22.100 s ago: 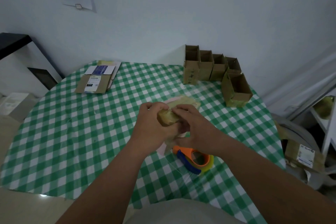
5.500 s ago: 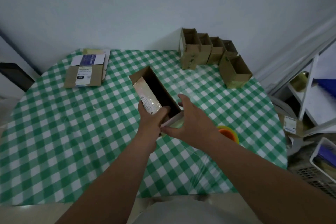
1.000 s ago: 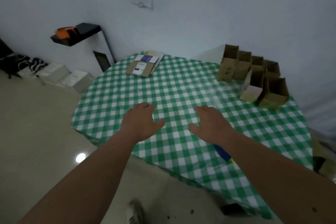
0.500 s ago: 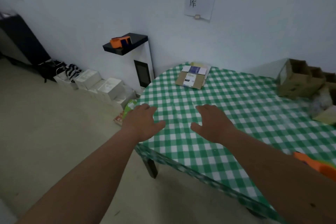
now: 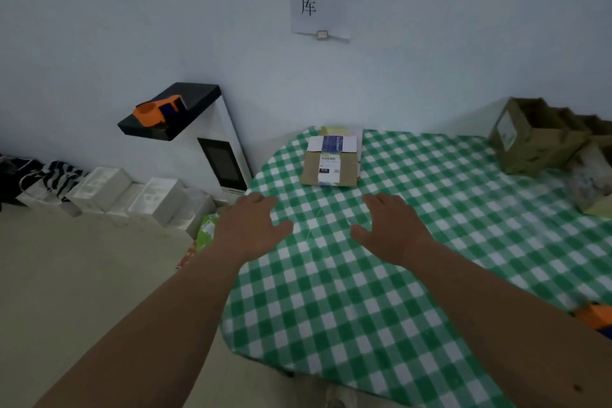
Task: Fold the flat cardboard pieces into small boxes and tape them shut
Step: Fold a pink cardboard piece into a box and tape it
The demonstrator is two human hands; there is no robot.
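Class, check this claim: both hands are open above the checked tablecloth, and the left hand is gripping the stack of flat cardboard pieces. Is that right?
Not quite. In the head view the left hand grips nothing; the stack of flat cardboard pieces lies untouched beyond the hands. The right hand is also open above the checked tablecloth.

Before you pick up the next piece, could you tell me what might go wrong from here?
The flat cardboard stack lies near the table edge; both open hands, left hand and right hand, could nudge it off. The orange tape dispenser beside the right forearm could be knocked.
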